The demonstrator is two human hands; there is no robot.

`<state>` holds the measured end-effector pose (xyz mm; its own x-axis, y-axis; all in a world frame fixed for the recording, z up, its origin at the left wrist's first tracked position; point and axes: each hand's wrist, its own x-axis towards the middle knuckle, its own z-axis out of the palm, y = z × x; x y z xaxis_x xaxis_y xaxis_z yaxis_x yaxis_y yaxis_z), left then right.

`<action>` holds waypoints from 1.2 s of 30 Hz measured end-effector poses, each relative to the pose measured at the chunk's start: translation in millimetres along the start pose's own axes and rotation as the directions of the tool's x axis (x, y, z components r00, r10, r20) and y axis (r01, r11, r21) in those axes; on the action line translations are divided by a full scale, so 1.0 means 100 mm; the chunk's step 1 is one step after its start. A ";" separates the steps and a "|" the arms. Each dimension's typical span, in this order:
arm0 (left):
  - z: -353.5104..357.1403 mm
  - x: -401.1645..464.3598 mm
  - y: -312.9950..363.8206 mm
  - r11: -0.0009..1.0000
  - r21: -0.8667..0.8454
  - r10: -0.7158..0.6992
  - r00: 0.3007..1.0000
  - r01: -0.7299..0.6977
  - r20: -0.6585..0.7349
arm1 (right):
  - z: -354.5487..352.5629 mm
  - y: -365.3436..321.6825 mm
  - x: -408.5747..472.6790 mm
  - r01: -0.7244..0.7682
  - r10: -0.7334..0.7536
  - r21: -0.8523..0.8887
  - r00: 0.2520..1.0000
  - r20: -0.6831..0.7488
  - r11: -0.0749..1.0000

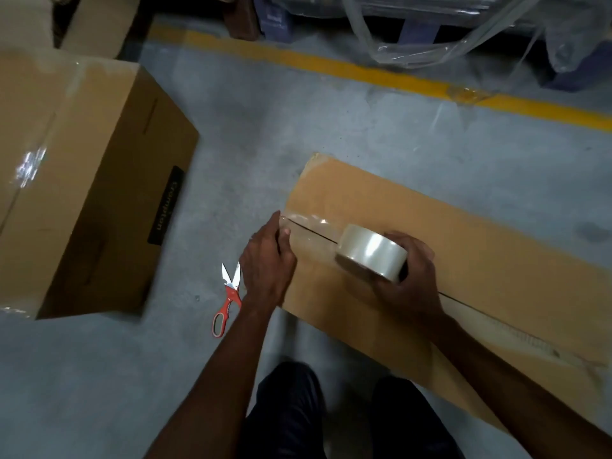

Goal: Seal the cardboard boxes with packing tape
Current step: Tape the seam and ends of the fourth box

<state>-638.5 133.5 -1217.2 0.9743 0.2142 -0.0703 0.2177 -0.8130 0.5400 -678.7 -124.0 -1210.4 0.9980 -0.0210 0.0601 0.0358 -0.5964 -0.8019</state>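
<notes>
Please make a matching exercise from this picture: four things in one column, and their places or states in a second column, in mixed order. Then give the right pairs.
Things:
1. tape roll
2. scissors
3. left hand
4. large box

Places or states:
A. lies on the grey floor, blades open
B. stands at the left, already taped
C. held by the right hand on the flat box
D. presses the tape end at the flat box's edge

Pairs: 1-C, 2-A, 3-D, 4-B

Tape roll [372, 256] on right box [463, 246]; scissors [228, 298] between it and left box [89, 180].
</notes>
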 end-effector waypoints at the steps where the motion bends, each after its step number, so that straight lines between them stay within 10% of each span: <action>1: -0.04 0.04 -0.03 1.000 -0.002 0.026 0.999 -0.026 0.020 | 0.05 -0.06 0.01 -0.030 0.030 0.015 1.000 -0.003 0.999; 9: -0.09 -0.07 -0.05 0.986 -0.108 0.141 0.986 -0.131 0.094 | -0.34 -0.21 -0.23 -0.187 0.184 0.019 0.975 0.124 0.982; 19: -0.16 0.02 -0.15 0.983 -0.146 0.147 0.955 -0.113 0.256 | -1.09 -0.23 -0.33 -0.038 0.116 -0.246 0.944 0.309 0.968; 36: 0.11 -0.45 0.36 0.812 0.282 0.347 0.811 -0.511 0.471 | -1.60 -0.25 -0.60 -0.035 0.170 -0.336 0.908 0.382 0.941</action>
<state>-673.7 88.7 -1203.4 0.8931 -0.3634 -0.2652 -0.3046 -0.9223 0.2379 -747.9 -236.3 -1098.9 0.9326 0.1861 -0.3094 -0.0191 -0.8303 -0.5570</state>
